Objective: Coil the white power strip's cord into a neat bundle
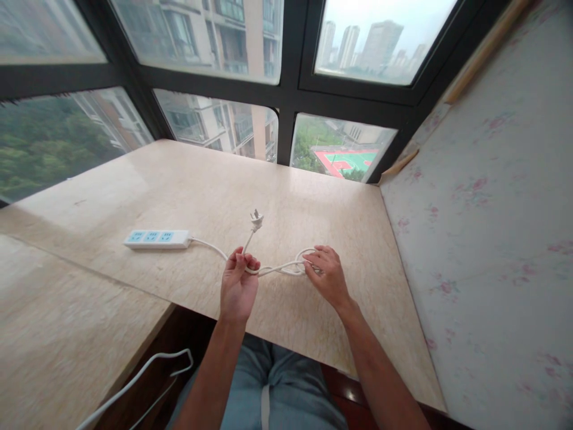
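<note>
A white power strip (156,239) lies flat on the beige marble sill (188,185), left of my hands. Its white cable (280,269) runs right and is gathered into loops between my hands. My left hand (238,285) is closed around the cable loops, and the white plug (256,220) sticks up just beyond its fingers. My right hand (327,275) pinches the other end of the loops against the sill.
Dark-framed windows (286,89) rise behind the sill. A floral-papered wall (487,227) closes the right side. Another white cable (147,370) hangs below the sill's front edge at lower left. My lap in grey trousers (277,388) shows below.
</note>
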The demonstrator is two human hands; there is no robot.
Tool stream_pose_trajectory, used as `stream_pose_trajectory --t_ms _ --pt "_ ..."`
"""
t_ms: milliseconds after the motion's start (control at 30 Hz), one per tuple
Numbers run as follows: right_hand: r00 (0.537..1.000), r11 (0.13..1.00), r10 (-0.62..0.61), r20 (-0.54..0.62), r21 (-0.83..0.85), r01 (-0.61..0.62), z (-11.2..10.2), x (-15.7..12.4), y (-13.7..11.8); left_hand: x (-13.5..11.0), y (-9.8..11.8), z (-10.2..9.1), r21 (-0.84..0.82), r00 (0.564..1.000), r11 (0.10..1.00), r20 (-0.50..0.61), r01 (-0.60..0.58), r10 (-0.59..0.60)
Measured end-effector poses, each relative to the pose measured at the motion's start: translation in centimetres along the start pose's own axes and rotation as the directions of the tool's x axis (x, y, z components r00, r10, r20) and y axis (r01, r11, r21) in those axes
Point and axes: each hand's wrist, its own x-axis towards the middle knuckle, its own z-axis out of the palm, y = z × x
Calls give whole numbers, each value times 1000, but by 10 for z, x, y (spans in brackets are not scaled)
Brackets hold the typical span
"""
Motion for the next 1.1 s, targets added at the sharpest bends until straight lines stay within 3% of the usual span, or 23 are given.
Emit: stream_pose_trajectory --t_ms 167,367,567,733,833,933,1000,1100 --pt "999 1000 -28 35 -1 28 -2 -1 2 15 8 16 -1 991 991 14 135 -135" --pt "999 999 34 24 -9 -34 -3 -3 6 39 11 27 166 963 955 77 244 -259" --pt "988 986 157 -3 -56 -157 1 -6 17 55 -4 18 370 973 908 45 195 -227" --pt "966 966 260 6 11 -260 3 -7 23 54 -6 2 669 988 739 49 76 -146" --pt "955 955 294 -37 41 -293 5 -7 25 48 -1 -5 830 988 557 107 -26 -114" --pt "944 948 318 -87 56 -314 7 -7 29 35 6 -9 968 977 184 191 -172 -94" --pt "939 945 327 -111 70 -321 10 -8 33 24 11 -12 963 963 -70 254 -261 -93" --pt "930 939 342 -135 99 -331 15 -11 38 9 16 -16 892 932 -269 347 -362 -103"
